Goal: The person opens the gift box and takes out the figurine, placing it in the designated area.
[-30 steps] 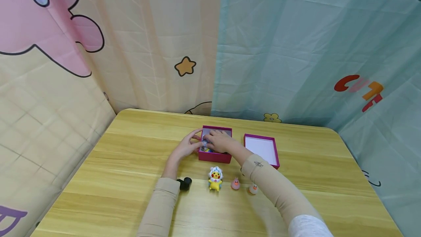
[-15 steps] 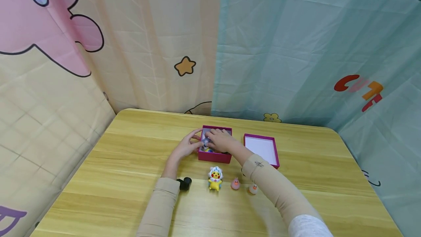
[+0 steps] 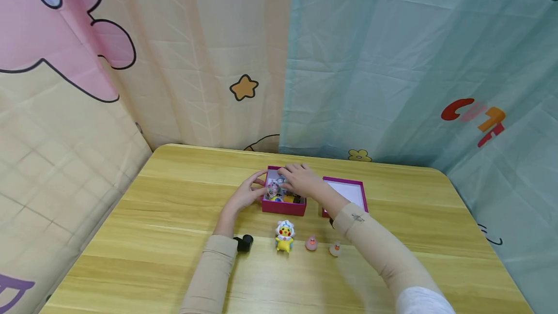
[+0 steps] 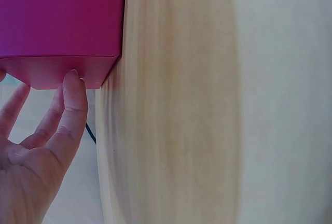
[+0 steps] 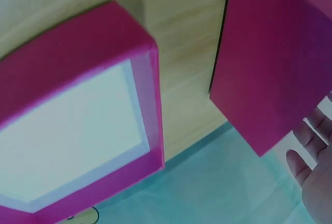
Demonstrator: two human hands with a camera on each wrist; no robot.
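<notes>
An uncovered magenta box [image 3: 284, 208] stands on the table, with several small figurines [image 3: 274, 189] inside, among them pale, bluish and yellow pieces. Against its left wall rests my left hand [image 3: 245, 194]; in the left wrist view the mostly straight fingers [image 4: 74, 97] touch the box's side. My right hand [image 3: 302, 180] is over the box's right rear part, fingers bent down toward the figurines. Its fingertips are partly hidden, so a grip does not show. In front of the box stand a yellow figurine in a white hood [image 3: 285, 237], a pink duck [image 3: 311, 243] and a whitish duck [image 3: 335, 249].
The magenta lid [image 3: 348, 188] lies white inside up, right of the box, partly behind the right forearm. A black object [image 3: 245, 243] is at the left wrist. The table [image 3: 174, 207] ends at a printed curtain [image 3: 209, 62] behind.
My right hand has moved up and slightly right, uncovering more of the figurines and the box's front part. My left hand stays at the box's left side.
</notes>
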